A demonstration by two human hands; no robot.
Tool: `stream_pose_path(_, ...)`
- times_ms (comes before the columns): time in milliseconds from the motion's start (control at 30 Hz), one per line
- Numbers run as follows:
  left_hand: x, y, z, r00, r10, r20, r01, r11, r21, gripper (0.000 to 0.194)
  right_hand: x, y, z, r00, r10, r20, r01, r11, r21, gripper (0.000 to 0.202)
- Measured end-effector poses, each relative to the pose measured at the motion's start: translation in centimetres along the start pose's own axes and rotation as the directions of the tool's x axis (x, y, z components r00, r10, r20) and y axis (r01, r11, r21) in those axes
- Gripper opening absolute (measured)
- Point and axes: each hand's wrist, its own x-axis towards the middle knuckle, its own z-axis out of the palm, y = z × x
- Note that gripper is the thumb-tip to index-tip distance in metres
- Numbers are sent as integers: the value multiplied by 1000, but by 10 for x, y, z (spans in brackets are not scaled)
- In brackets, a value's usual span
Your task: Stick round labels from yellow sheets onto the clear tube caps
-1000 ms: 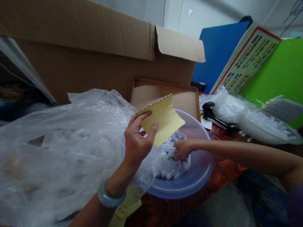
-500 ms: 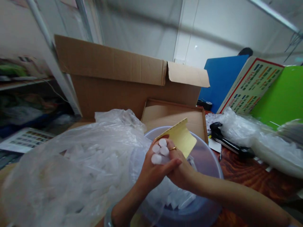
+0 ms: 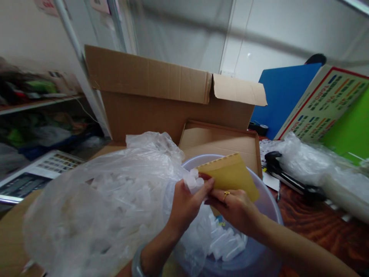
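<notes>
Several small translucent white plastic tubes (image 3: pixel 193 181) with round ends are bunched in my left hand (image 3: pixel 186 204), its fingers closed round them. A yellow sheet (image 3: pixel 232 175), like a thin card or envelope, sticks out to the right behind the fingers; which hand grips it I cannot tell. My right hand (image 3: pixel 238 207), with a gold ring, meets the left one, fingers pinched together; what lies between them is hidden. Below both hands is a round translucent plastic tub (image 3: pixel 275 219) with more white tubes (image 3: pixel 226 242) inside.
A large clear plastic bag (image 3: pixel 95 215) full of white pieces lies left, overlapping the tub. Behind stand an open cardboard box (image 3: pixel 161 115) and a shallow cardboard tray (image 3: pixel 219 138). On the right are a black stapler-like tool (image 3: pixel 288 179), clear plastic wrapping (image 3: pixel 305 161) and upright folders (image 3: pixel 285 96).
My right hand has slid down and right from around the tubes. The tubes have tilted, and the yellow sheet now shows more of its face. The view has shifted slightly left.
</notes>
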Motion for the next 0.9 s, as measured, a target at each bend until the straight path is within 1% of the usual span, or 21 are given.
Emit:
stream_pose_path(67, 0, 2, -1, 1000, 18, -25, -16, 998, 63, 21, -1, 1, -1, 1000, -5, -9, 4, 1000, -17, 9)
stream_pose_path(100, -1, 2, -1, 999, 20, -33, -17, 998, 68, 21, -2, 1, -2, 1000, -4, 4, 4, 1000, -19, 10)
stream_pose_path(133, -1, 2, 0, 999, 16, -32, -14, 998, 60, 20, -2, -1, -2, 1000, -2, 17, 2, 1000, -27, 17)
stream_pose_path(167, -2, 2, 0, 1000, 9, -23, -8, 999, 44, 19, -2, -3, -1, 1000, 0, 23, 0, 999, -33, 23)
stream_pose_path(200, -3, 2, 2, 1000, 0, -6, 0, 1000, 28, 19, -2, -6, 0, 1000, -5, 11, 5, 999, -35, 24)
stream_pose_path(267, -6, 0, 4, 999, -36, 25, 35, 999, 14, 21, -1, -10, 3, 997, -42, -71, 40, 999, -33, 9)
stream_pose_path(300, -8, -1, 6, 998, -55, 30, 54, 998, 19, 21, -1, -11, 4, 990, -70, -123, 67, 997, -32, 4)
stream_pose_path(367, -9, -3, 8, 998, -61, 33, 60, 998, 30, 22, -1, -13, 4, 975, -112, -194, 105, 994, -42, 18)
stream_pose_path(400, -9, -3, 8, 998, -44, 36, 43, 998, 39, 21, -1, -13, 2, 975, -122, -185, 114, 992, -56, 21)
stream_pose_path(433, -7, -4, 7, 999, -8, 37, 6, 998, 61, 20, -1, -14, -1, 981, -134, -143, 124, 989, -76, 24)
stream_pose_path(500, -3, -5, 4, 991, 128, 42, -133, 976, 170, 15, -2, -16, -11, 983, -176, -51, 170, 980, -100, 22)
stream_pose_path(533, -1, -6, 2, 973, 224, 51, -229, 941, 250, 12, -2, -17, -17, 977, -203, -67, 196, 976, -92, 18)
stream_pose_path(567, 2, -7, -1, 943, 325, 78, -332, 884, 331, 9, -2, -19, -24, 962, -232, -146, 221, 972, -85, 10)
stream_pose_path(600, 3, -8, -3, 900, 417, 125, -431, 813, 392, 6, -1, -20, -30, 933, -249, -259, 232, 968, -95, 9)
stream_pose_path(633, 4, -9, -5, 855, 485, 186, -515, 743, 429, 7, 0, -22, -36, 893, -253, -372, 219, 967, -130, 18)
stream_pose_path(667, 5, -10, -7, 812, 529, 246, -580, 682, 445, 11, 3, -23, -41, 859, -256, -443, 188, 963, -191, 25)
stream_pose_path(700, 4, -12, -7, 776, 554, 302, -628, 632, 455, 17, 6, -23, -44, 846, -261, -464, 146, 952, -268, 27)
stream_pose_path(733, 3, -13, -8, 747, 566, 348, -662, 587, 467, 21, 10, -23, -47, 859, -260, -440, 108, 934, -340, 24)
stream_pose_path(767, 2, -14, -8, 722, 574, 386, -688, 542, 483, 23, 14, -22, -49, 887, -243, -392, 81, 919, -387, 19)
stream_pose_path(833, 0, -15, -6, 673, 591, 445, -732, 444, 517, 27, 20, -19, -49, 926, -196, -324, 50, 912, -407, 9)
stream_pose_path(900, -2, -16, -5, 638, 597, 486, -756, 366, 542, 32, 22, -16, -49, 949, -148, -280, 27, 919, -393, 6)
